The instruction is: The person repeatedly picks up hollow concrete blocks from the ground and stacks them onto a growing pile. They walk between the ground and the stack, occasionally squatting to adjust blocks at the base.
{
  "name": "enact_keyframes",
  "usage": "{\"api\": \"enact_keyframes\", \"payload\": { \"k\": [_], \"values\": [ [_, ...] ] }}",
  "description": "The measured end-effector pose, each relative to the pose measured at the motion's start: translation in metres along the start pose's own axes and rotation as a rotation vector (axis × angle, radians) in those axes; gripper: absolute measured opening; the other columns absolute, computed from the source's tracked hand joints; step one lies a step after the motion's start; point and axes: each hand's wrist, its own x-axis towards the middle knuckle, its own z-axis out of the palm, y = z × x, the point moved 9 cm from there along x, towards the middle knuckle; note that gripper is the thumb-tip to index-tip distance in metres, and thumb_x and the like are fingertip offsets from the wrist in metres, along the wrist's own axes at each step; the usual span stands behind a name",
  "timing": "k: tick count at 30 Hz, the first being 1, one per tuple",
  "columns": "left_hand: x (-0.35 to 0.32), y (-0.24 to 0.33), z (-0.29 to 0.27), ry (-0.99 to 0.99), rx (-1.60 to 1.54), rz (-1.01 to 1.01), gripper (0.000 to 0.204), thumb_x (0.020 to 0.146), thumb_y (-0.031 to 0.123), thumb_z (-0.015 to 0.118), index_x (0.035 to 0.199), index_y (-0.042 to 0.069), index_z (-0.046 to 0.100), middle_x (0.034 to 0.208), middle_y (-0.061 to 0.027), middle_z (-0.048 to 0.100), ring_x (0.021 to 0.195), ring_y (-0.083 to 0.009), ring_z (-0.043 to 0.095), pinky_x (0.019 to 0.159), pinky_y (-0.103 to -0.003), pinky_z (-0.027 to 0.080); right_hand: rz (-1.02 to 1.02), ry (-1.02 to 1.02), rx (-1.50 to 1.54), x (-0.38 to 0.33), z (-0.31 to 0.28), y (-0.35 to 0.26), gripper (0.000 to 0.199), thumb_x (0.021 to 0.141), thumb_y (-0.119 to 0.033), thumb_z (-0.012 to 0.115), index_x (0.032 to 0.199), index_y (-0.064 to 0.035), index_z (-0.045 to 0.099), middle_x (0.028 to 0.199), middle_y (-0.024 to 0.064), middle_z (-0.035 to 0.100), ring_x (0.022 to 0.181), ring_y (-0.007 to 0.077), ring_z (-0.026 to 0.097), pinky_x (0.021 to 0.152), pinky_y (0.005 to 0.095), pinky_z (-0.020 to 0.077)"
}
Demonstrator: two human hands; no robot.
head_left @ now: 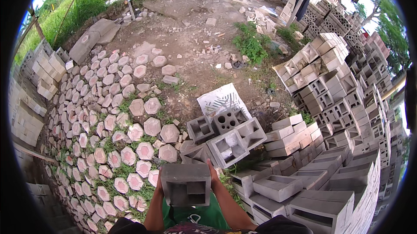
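Observation:
Close to my body I hold a grey concrete ventilation block (184, 173), with square recesses on the side turned toward me. My left hand (160, 182) presses its left side and my right hand (213, 174) its right side; the far fingers are partly hidden. Just beyond lies a small group of decorative blocks: a pale one with square hollows (228, 148), one with round holes (226, 120) and a darker square-holed one (200, 129). A white patterned sheet (221, 99) lies under or behind them.
Hexagonal pavers (144, 150) with pinkish centres cover the ground at left, grass between them. Stacks of hollow blocks (323, 208) rise on the right, with taller piles (334, 86) behind. More block stacks (28, 108) line the left. Rubble (263, 21) lies farther off.

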Motion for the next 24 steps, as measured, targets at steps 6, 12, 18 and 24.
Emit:
{"api": "enact_keyframes", "payload": {
  "k": [6,12,18,24],
  "values": [
    [-0.04,0.049,-0.01,0.078,0.037,0.078,0.065,0.097,0.056,0.033,0.131,0.003,0.048,0.121,-0.01,0.058,0.106,-0.0209,0.056,0.095,-0.034,0.045,0.091,-0.069,-0.054,0.033,0.03,0.03,0.063,0.09,-0.06,0.047,0.108,-0.0015,0.063,0.101,0.0089,0.066,0.09,0.0198,0.062,0.083,0.0321,0.0483],
    [-0.11,0.08,-0.07,0.141,-0.126,0.229,0.065,0.097,0.055,0.035,0.134,0.003,0.046,0.127,-0.0097,0.055,0.11,-0.0206,0.055,0.098,-0.033,0.042,0.202,-0.147,-0.227,0.047,0.098,0.095,0.064,0.086,-0.063,0.052,0.104,-0.0025,0.063,0.098,0.0089,0.066,0.086,0.0212,0.062,0.08,0.0325,0.0495],
    [-0.212,0.115,-0.181,0.406,-0.094,0.284,0.072,0.094,0.061,0.036,0.127,0.0,0.054,0.123,-0.012,0.058,0.108,-0.0198,0.055,0.096,-0.032,0.041,0.359,-0.216,-0.381,0.013,0.211,0.204,0.061,0.091,-0.059,0.045,0.108,-0.0022,0.061,0.101,0.0108,0.065,0.09,0.0248,0.062,0.082,0.0366,0.0494],
    [-0.332,0.185,-0.26,0.634,-0.138,0.469,0.078,0.091,0.065,0.036,0.123,-0.002,0.058,0.117,-0.0136,0.061,0.103,-0.0194,0.055,0.094,-0.032,0.042,0.508,-0.479,-0.511,-0.004,0.358,0.319,0.066,0.091,-0.06,0.043,0.113,0.0007,0.058,0.109,0.0148,0.063,0.095,0.0295,0.061,0.087,0.0406,0.049]
  ]
}}
